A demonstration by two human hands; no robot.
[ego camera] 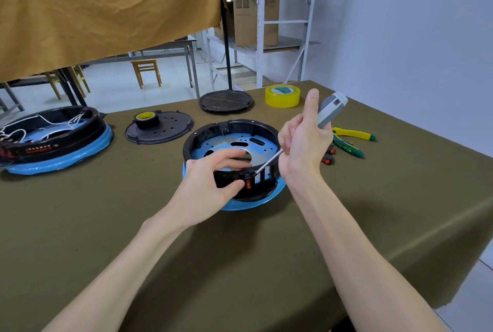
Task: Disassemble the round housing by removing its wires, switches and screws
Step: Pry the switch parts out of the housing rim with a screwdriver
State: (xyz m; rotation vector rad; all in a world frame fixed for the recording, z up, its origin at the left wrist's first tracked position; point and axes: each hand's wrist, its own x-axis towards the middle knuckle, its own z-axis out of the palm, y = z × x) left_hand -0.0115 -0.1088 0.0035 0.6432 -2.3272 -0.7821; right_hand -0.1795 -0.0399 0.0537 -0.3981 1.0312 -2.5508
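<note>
here the round housing (232,144) sits mid-table on the olive cloth (240,238). the left hand (213,179) pinches its near wall, thumb beside a red switch (248,184). the right hand (304,142) grips a grey screwdriver (329,110), tip at that wall.

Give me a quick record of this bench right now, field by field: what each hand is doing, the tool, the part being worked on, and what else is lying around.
left hand: grips near wall of round housing, thumb by red switch
right hand: holds screwdriver
tool tip: at housing's near rim, beside the switch
nearby: pliers, yellow tape roll, black lid, second housing with white wires
</note>
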